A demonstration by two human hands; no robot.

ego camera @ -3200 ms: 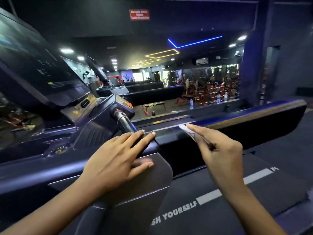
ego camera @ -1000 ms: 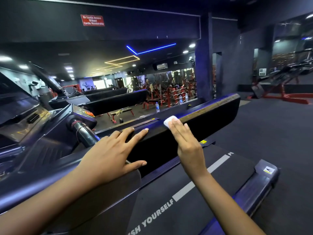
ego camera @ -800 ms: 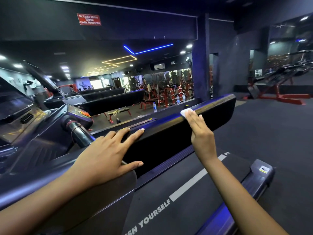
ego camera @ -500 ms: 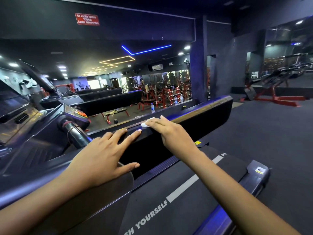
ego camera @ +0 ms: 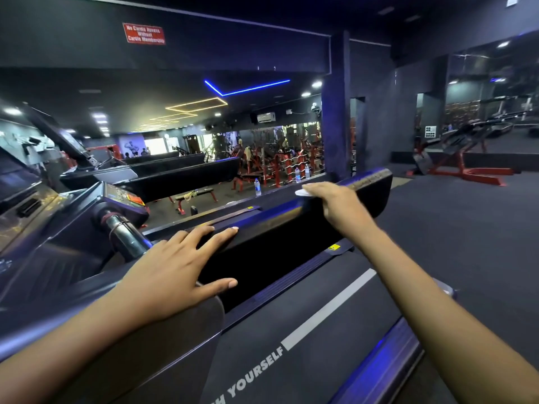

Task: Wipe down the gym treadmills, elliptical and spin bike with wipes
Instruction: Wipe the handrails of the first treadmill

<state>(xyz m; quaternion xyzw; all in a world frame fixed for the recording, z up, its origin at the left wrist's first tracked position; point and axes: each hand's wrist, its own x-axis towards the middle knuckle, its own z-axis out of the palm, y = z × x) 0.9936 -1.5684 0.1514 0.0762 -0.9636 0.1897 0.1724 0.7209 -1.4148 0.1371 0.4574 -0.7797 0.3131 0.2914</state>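
**A:** White wipe [ego camera: 303, 193]: where was it?

**B:** Right of centre in the frame, pressed under the flattened fingers of the right hand [ego camera: 335, 205], on top of the dark treadmill side rail [ego camera: 280, 240].

**A:** Had anything changed?

**B:** Half a second before, that hand was close to the left hand [ego camera: 180, 269]. It had since slid toward the rail's far end. The left hand lay lower centre, fingers spread flat, holding nothing. The rail's top seemed nearly wiped.
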